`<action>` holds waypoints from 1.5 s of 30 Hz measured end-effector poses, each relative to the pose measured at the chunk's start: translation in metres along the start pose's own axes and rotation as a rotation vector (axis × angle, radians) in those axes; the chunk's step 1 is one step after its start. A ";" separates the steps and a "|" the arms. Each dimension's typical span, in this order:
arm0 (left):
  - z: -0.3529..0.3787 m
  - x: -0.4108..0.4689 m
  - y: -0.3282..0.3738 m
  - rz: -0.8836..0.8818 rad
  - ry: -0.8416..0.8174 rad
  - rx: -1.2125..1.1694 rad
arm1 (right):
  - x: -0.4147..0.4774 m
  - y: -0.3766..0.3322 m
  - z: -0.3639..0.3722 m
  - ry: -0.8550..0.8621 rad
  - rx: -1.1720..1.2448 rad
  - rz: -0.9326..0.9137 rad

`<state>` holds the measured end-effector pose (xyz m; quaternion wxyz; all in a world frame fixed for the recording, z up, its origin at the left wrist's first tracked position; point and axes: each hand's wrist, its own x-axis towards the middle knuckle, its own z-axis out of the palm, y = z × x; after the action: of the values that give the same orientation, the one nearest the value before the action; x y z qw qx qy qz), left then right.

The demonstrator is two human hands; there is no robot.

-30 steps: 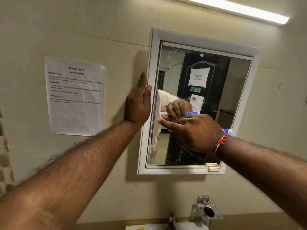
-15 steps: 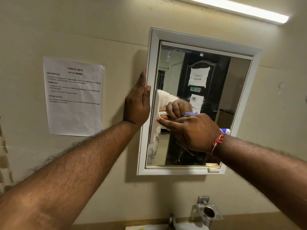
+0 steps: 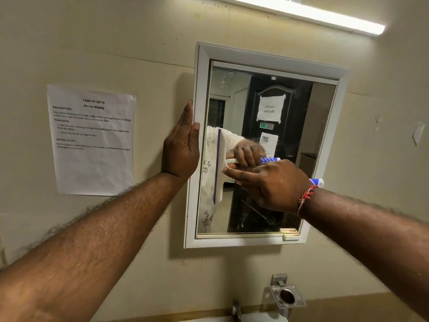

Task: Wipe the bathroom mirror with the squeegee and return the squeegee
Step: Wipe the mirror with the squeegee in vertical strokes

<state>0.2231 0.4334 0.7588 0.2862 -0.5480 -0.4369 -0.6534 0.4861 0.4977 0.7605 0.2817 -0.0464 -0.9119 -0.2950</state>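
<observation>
Beige wall (image 3: 116, 43) carries a white-framed mirror (image 3: 234, 103), with a printed task sheet (image 3: 92, 140) taped well to its left. The left hand (image 3: 182, 154) lies flat against the frame's outer left edge, fingers straight and together, thumb over the front. This looks meant to steady the mirror against the push of the wipe. The right hand (image 3: 276, 184) curls round the handle of the squeegee (image 3: 220, 182), forefinger stretched along the neck, probably to press the blade evenly. The blade stands upright on the glass just inside the frame's left side, about mid-height, handle pointing right. Smears near the top of the glass suggest that the wiping is unfinished. Below, a small metal holder (image 3: 286, 296) juts from the wall; whether the squeegee belongs there I cannot tell.
</observation>
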 end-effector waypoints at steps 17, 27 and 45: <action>0.002 -0.003 0.000 0.055 0.061 0.057 | -0.099 0.064 -0.020 -0.116 -0.176 0.192; 0.004 -0.005 -0.001 0.070 0.090 0.095 | -0.154 0.090 -0.037 -0.155 -0.298 0.303; 0.004 -0.004 -0.008 0.105 0.067 0.088 | -0.175 0.106 -0.037 -0.140 -0.306 0.325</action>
<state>0.2191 0.4404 0.7530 0.3585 -0.5349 -0.4257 -0.6357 0.6768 0.5787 0.7449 0.2511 -0.2550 -0.8545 -0.3765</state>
